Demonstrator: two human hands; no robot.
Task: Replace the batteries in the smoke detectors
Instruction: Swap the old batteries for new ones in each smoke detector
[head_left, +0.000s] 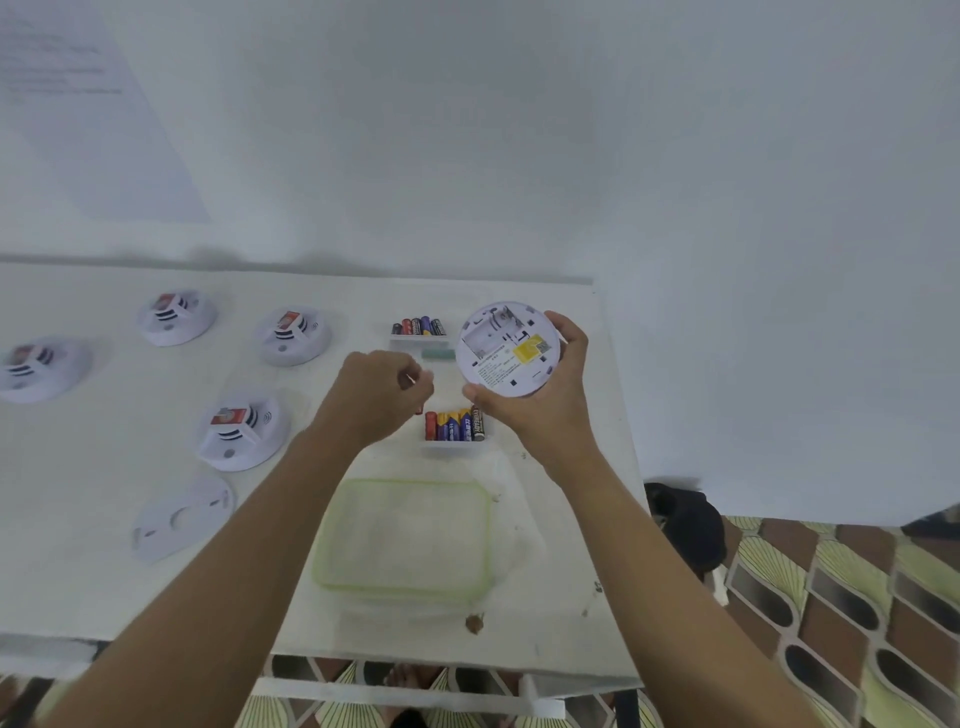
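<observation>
Holding the detector up off the surface at the far right, back side to the camera. The right hand has thumb and fingers curled round its rim. The battery bay at its top left looks empty to me, so I'd guess the old cells are out and the fresh ones aren't in yet.

The left hand hovers just beside the near tray of batteries with fingers curled in. There's a bit of red under the fingertips that might be a battery, but honestly I can't tell if it's pinching anything. A far tray with more batteries sits behind, and I can't tell which tray is old and which is new.

The round plate lying flat near the left edge is probably this detector's back cover, so that needs to go back on too.

The other detectors sit dome up on the left: one closest, one behind it, one further back and one at the far left. They all look closed up, and I can't say from here whether they're done or waiting.

So I'd say at best one unit is half done, with loading, closing and maybe four more to go. A clear green-rimmed box sits close in front, and I can't make out anything in it.
</observation>
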